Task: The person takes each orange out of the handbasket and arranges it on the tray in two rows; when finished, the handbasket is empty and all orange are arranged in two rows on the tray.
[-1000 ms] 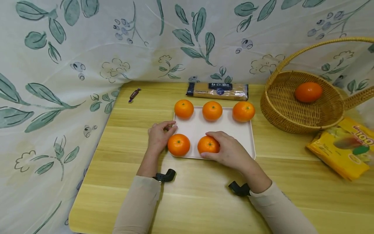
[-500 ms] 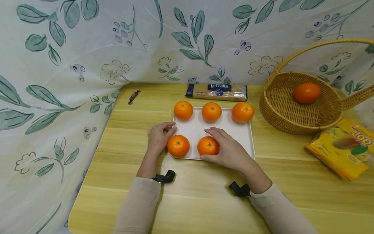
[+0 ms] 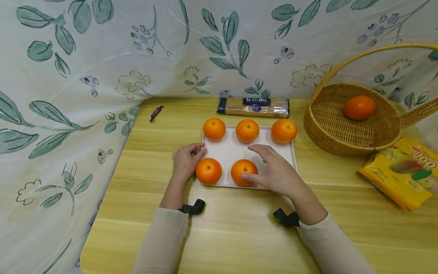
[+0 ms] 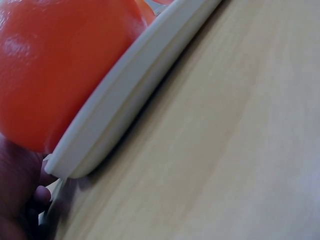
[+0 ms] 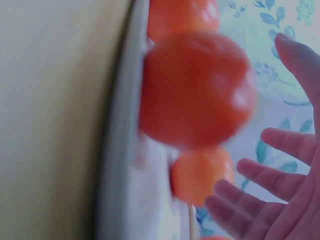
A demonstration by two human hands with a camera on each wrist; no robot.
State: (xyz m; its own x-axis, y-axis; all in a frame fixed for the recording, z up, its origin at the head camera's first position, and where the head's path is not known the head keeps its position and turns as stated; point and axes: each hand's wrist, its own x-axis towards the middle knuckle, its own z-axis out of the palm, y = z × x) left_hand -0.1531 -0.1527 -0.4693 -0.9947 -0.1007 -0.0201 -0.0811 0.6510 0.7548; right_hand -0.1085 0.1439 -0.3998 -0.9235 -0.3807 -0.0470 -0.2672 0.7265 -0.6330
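On a white tray (image 3: 224, 150) stand several oranges, in a back row of three and a front row of two. My left hand (image 3: 184, 161) holds the tray's left edge, next to the front left orange (image 3: 208, 171); in the left wrist view its fingers (image 4: 42, 195) are at the tray's corner, partly hidden. My right hand (image 3: 278, 173) is spread beside the front middle orange (image 3: 243, 172), its thumb in front of that fruit in the head view. In the right wrist view, a gap shows between the straight fingers (image 5: 270, 175) and the nearest orange (image 5: 197, 90).
A wicker basket (image 3: 342, 142) with a tall handle stands at right, with one orange-red round fruit (image 3: 359, 107) inside. A yellow snack bag (image 3: 400, 173) lies in front of it. Behind the tray lies a spaghetti pack (image 3: 253, 107). One wrapped candy (image 3: 156, 113) is at back left.
My right hand has let go of the front middle orange and moved right, its fingers opening. That orange stays on the tray. The left hand keeps its place at the tray's edge.
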